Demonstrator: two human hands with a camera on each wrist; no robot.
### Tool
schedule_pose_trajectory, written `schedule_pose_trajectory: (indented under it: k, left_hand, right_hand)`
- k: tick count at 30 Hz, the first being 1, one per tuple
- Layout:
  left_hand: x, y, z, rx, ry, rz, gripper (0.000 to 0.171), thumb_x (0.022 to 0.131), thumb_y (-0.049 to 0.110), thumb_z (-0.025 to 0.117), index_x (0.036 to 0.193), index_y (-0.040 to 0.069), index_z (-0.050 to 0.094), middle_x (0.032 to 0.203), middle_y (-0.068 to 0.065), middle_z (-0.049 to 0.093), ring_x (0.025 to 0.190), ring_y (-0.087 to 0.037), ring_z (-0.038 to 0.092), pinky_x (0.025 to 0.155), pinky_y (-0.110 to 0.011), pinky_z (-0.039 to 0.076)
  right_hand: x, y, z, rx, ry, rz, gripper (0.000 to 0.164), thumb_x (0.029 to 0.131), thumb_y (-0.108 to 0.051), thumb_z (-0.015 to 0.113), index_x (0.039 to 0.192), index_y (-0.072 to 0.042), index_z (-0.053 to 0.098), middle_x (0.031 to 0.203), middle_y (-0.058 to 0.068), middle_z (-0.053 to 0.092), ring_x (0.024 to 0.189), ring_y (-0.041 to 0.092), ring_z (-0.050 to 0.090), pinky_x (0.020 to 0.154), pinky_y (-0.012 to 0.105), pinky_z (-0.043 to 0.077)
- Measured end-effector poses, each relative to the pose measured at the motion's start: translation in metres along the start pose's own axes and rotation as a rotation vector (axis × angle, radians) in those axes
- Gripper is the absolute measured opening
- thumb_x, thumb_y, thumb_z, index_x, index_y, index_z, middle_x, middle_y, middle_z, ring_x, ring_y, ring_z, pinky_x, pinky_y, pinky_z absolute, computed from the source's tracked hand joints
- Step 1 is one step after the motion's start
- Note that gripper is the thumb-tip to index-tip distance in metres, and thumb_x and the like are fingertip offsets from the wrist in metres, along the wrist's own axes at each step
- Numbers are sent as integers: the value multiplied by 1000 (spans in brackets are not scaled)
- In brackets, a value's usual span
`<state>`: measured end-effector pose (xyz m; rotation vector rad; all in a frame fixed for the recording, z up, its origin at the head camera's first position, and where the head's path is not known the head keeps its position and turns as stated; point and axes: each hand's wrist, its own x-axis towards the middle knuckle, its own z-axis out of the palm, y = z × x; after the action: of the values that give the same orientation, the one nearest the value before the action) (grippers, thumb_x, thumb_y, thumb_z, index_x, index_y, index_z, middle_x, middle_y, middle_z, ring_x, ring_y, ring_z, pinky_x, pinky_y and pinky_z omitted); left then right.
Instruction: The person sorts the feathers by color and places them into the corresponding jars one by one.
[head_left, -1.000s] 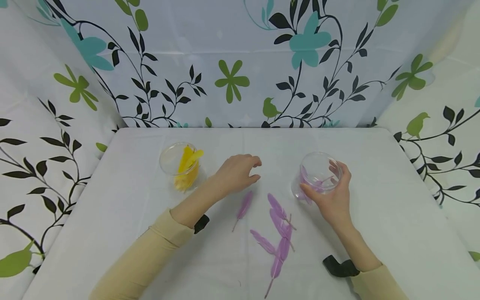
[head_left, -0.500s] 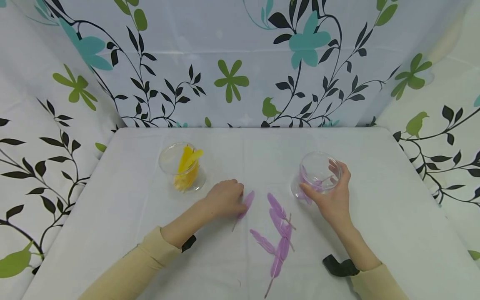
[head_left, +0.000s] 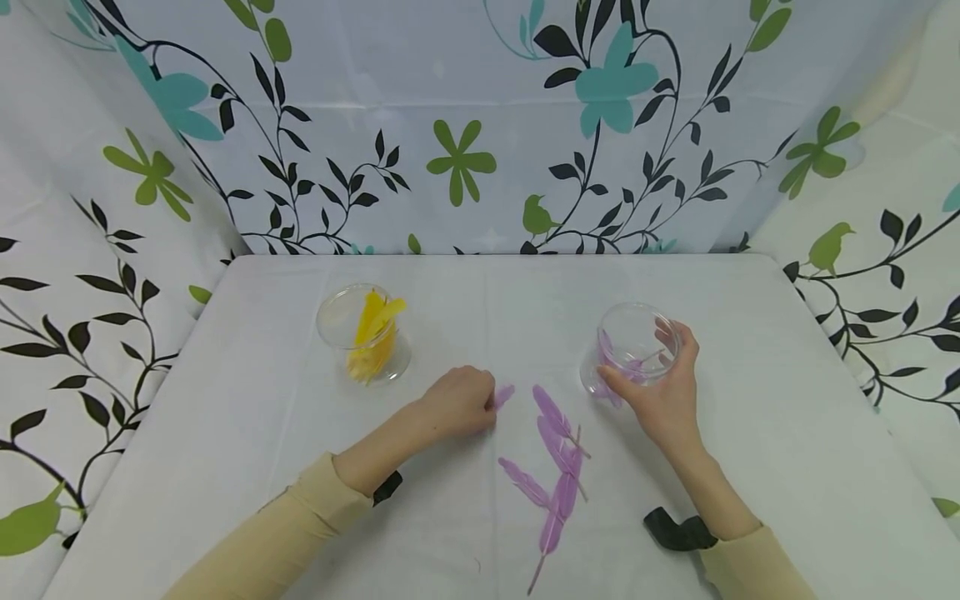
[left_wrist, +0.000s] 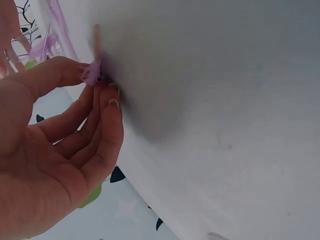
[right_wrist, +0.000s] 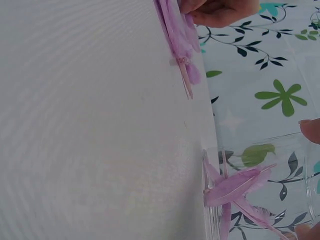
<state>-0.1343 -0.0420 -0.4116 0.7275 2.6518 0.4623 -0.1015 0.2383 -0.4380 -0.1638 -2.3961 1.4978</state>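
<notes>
- A jar of yellow feathers (head_left: 335,332) stands toward the back left corner of the table (head_left: 487,308)
- Overlapping loose feathers (head_left: 557,483) lie mid-table, reaching toward the front edge
- Patterned cloth (head_left: 461,100) hangs behind the back edge
- The left hand (head_left: 456,402) pinches one purple feather (head_left: 506,395), left of those, blocking most of it from above
- The right hand (head_left: 666,400) has its fingers round a jar of purple feathers (head_left: 628,323), toward the back right corner
- Half a second ago that pinched feather's stem showed in the head view; now only its tip does, and both jars have stayed put
</notes>
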Motion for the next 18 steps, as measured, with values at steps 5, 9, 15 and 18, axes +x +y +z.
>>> schedule_pose_trajectory:
  k: [5, 9, 15, 18]
  left_hand:
    - [2, 7, -13, 19, 35, 37, 9, 90, 7, 67, 81, 7, 63, 70, 0, 58, 66, -15, 51, 65, -29, 47]
    - [9, 23, -34, 11, 95, 67, 6, 92, 10, 67, 87, 8, 64, 73, 1, 59, 69, -15, 52, 65, -26, 47]
    - [21, 64, -68, -43, 253, 177, 3, 93, 11, 66, 95, 10, 66, 82, 1, 64, 72, -14, 55, 65, -23, 47]
    - [27, 86, -82, -59, 326, 244, 5, 92, 10, 65, 97, 10, 65, 86, 2, 65, 75, -12, 55, 67, -22, 47]
  right_hand:
    - [1, -1, 0, -3, -3, -2, 104, 76, -20, 87, 153, -14, 17, 155, 12, 36, 145, 29, 32, 117, 57, 27]
    - [1, -2, 0, -4, 2, -12, 103, 76, -19, 87, 152, -14, 18, 155, 11, 37, 144, 28, 32, 118, 55, 27]
    - [1, -2, 0, 10, -3, 3, 105, 75, -19, 88, 153, -15, 17, 154, 12, 37, 144, 29, 32, 117, 57, 27]
    - [1, -2, 0, 18, -8, 9, 105, 75, -20, 88, 153, -15, 16, 154, 12, 37, 143, 29, 33, 116, 59, 27]
